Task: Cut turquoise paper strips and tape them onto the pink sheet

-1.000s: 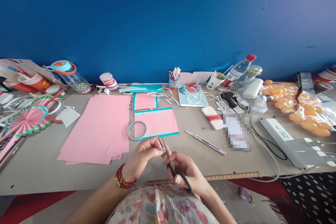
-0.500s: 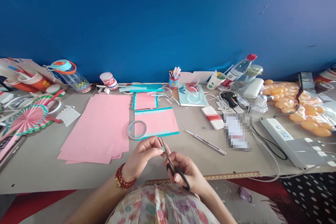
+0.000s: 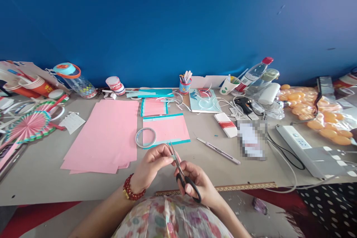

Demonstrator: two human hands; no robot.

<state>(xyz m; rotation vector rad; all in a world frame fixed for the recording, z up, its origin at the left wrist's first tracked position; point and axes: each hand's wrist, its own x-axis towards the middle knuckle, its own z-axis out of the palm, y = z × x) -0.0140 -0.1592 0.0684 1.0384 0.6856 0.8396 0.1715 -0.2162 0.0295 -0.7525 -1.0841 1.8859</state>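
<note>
My right hand (image 3: 196,180) grips a pair of scissors (image 3: 181,174) by the black handles, with the blades pointing up and left. Between the thumb and fingers of my left hand (image 3: 153,165) is a small light-green piece (image 3: 173,157), which lies at the scissor blades. Just beyond the hands, a pink sheet with teal edges (image 3: 170,130) rests on the table. A roll of tape (image 3: 145,137) lies over that sheet's left end. Farther back is a smaller pink piece with teal edges (image 3: 154,107).
Pink paper sheets (image 3: 103,137) lie stacked at left, near a folded paper fan (image 3: 30,126). A utility knife (image 3: 218,151) lies right of my hands. Farther right are a power strip (image 3: 299,148) and a bag of orange balls (image 3: 320,113). A ruler (image 3: 245,187) lines the front edge.
The scissor blades look slightly farther apart around the light-green piece. Both hands stay in nearly the same place, and the things on the table have not moved.
</note>
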